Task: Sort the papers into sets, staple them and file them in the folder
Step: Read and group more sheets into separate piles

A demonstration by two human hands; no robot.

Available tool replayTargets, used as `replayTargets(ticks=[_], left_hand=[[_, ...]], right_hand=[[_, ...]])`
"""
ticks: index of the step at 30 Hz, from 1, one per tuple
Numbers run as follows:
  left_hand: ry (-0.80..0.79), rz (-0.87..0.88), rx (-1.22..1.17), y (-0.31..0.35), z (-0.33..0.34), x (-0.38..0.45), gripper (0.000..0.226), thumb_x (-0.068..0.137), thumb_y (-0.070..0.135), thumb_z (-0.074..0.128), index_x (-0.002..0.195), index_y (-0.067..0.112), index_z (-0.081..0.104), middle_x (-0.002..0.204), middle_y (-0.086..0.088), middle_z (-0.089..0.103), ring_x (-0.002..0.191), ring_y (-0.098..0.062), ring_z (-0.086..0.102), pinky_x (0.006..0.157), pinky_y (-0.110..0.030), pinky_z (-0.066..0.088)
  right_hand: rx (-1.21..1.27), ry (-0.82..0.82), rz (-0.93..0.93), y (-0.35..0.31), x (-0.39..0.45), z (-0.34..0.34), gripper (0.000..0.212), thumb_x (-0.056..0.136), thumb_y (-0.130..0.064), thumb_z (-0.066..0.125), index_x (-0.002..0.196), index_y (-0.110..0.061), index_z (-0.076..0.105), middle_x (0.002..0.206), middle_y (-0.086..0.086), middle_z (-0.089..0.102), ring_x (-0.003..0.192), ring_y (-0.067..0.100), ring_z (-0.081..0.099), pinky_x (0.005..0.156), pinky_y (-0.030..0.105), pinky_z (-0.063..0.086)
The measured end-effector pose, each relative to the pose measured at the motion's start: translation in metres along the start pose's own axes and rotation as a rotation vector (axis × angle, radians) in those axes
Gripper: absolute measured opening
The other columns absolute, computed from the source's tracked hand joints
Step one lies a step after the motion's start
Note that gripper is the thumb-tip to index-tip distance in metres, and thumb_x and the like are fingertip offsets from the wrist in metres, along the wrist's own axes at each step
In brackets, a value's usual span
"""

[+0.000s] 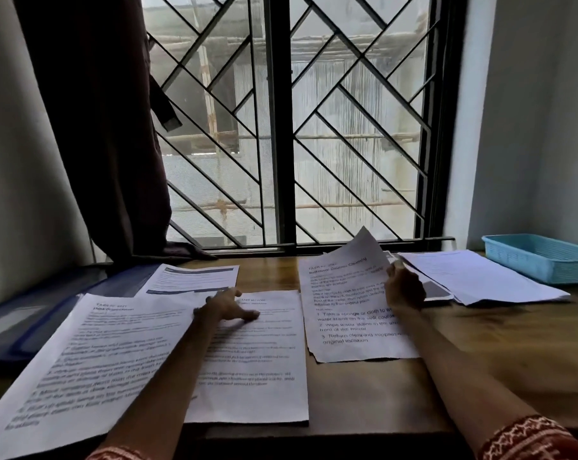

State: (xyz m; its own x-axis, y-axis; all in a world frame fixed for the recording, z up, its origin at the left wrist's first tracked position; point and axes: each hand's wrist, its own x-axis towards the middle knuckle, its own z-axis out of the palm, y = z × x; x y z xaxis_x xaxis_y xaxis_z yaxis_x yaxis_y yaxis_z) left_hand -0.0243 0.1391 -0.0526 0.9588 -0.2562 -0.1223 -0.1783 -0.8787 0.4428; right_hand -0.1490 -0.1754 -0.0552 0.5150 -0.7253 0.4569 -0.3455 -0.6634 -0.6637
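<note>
Printed sheets lie spread over a wooden desk point(500, 353). My right hand point(404, 288) grips the right edge of a sheet headed "Bathroom Counter Cleaning" point(344, 303), lifting its far end off the desk. My left hand point(229, 305) rests with relaxed fingers on the middle sheet point(254, 370). A larger sheet point(92, 366) lies at the left, overlapping the desk's front edge. A form with blue bands point(194, 277) sits behind it. A dark blue folder point(25, 323) lies at the far left. No stapler is visible.
A stack of white papers point(480, 277) lies at the back right, partly over a dark flat object point(435, 290). A light blue plastic tray point(543, 260) stands at the far right. A barred window and a dark curtain point(108, 127) rise behind the desk.
</note>
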Motion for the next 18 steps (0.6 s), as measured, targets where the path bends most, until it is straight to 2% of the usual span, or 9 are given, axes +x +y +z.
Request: replayTargets(ticks=[4,6,7,10,11,13,15,17,18], left_hand=[[-0.065,-0.004,0.025,0.008,-0.01,0.009,0.099,0.067,0.053,0.076,0.146,0.017,0.027,0.154,-0.006,0.024,0.14,-0.029,0.026,0.113,-0.044,0.027],[-0.114,-0.037,0.081,0.01,-0.015,0.009,0.104,0.066,0.056,0.074,0.148,0.02,0.022,0.156,-0.005,0.017,0.142,-0.03,0.021,0.114,-0.043,0.025],[-0.147,-0.059,0.119,0.01,-0.017,0.011,0.112,0.059,0.064,0.075,0.148,0.022,0.021,0.157,-0.004,0.015,0.142,-0.03,0.019,0.114,-0.046,0.024],[-0.202,-0.11,0.2,0.002,-0.023,0.03,0.15,0.016,0.085,0.07,0.147,0.032,0.019,0.158,0.0,0.011,0.143,-0.032,0.015,0.112,-0.056,0.022],[-0.205,-0.119,0.215,-0.002,-0.024,0.038,0.152,0.013,0.087,0.068,0.147,0.033,0.02,0.158,0.001,0.011,0.143,-0.032,0.015,0.112,-0.056,0.022],[-0.158,-0.097,0.229,-0.005,-0.023,0.044,0.133,0.033,0.086,0.067,0.146,0.029,0.026,0.156,-0.001,0.018,0.142,-0.031,0.019,0.112,-0.054,0.022],[-0.006,-0.067,0.198,-0.012,-0.016,0.051,0.095,0.064,0.074,0.063,0.139,0.022,0.039,0.151,-0.006,0.031,0.138,-0.031,0.028,0.112,-0.051,0.025],[0.108,-0.074,0.184,-0.017,-0.012,0.055,0.071,0.073,0.064,0.062,0.129,0.022,0.049,0.144,-0.008,0.041,0.134,-0.033,0.034,0.111,-0.05,0.025],[0.124,-0.087,0.173,-0.02,-0.012,0.056,0.067,0.074,0.063,0.063,0.127,0.023,0.05,0.143,-0.008,0.042,0.134,-0.033,0.034,0.112,-0.05,0.024]], right_hand=[[-0.009,0.016,-0.008,0.001,0.006,0.004,0.025,0.098,-0.012,0.037,0.114,-0.006,0.055,0.113,0.024,0.062,0.105,0.038,0.058,0.084,0.037,0.043],[0.003,0.023,-0.013,-0.001,0.01,0.007,0.025,0.098,-0.013,0.038,0.114,-0.005,0.055,0.112,0.024,0.062,0.105,0.039,0.058,0.083,0.038,0.044],[0.008,0.03,-0.015,-0.001,0.012,0.009,0.025,0.098,-0.013,0.038,0.113,-0.005,0.056,0.111,0.024,0.062,0.104,0.039,0.058,0.083,0.038,0.044],[0.028,0.051,-0.026,-0.003,0.014,0.013,0.023,0.097,-0.012,0.039,0.109,-0.004,0.056,0.108,0.024,0.063,0.102,0.038,0.059,0.081,0.038,0.044],[0.037,0.057,-0.034,-0.005,0.015,0.014,0.022,0.097,-0.013,0.039,0.108,-0.003,0.056,0.108,0.024,0.063,0.102,0.038,0.059,0.08,0.038,0.044],[0.052,0.073,-0.052,-0.008,0.016,0.015,0.021,0.097,-0.012,0.04,0.106,-0.003,0.056,0.107,0.024,0.063,0.101,0.038,0.058,0.079,0.039,0.044],[0.076,0.088,-0.06,-0.009,0.016,0.017,0.019,0.096,-0.01,0.041,0.103,-0.002,0.057,0.105,0.023,0.063,0.1,0.038,0.058,0.077,0.039,0.044],[0.088,0.089,-0.053,-0.009,0.017,0.018,0.02,0.096,-0.011,0.041,0.104,-0.002,0.057,0.105,0.024,0.063,0.1,0.039,0.058,0.078,0.039,0.044],[0.091,0.085,-0.049,-0.01,0.017,0.019,0.021,0.096,-0.011,0.041,0.105,-0.002,0.057,0.105,0.025,0.062,0.101,0.039,0.058,0.078,0.04,0.044]])
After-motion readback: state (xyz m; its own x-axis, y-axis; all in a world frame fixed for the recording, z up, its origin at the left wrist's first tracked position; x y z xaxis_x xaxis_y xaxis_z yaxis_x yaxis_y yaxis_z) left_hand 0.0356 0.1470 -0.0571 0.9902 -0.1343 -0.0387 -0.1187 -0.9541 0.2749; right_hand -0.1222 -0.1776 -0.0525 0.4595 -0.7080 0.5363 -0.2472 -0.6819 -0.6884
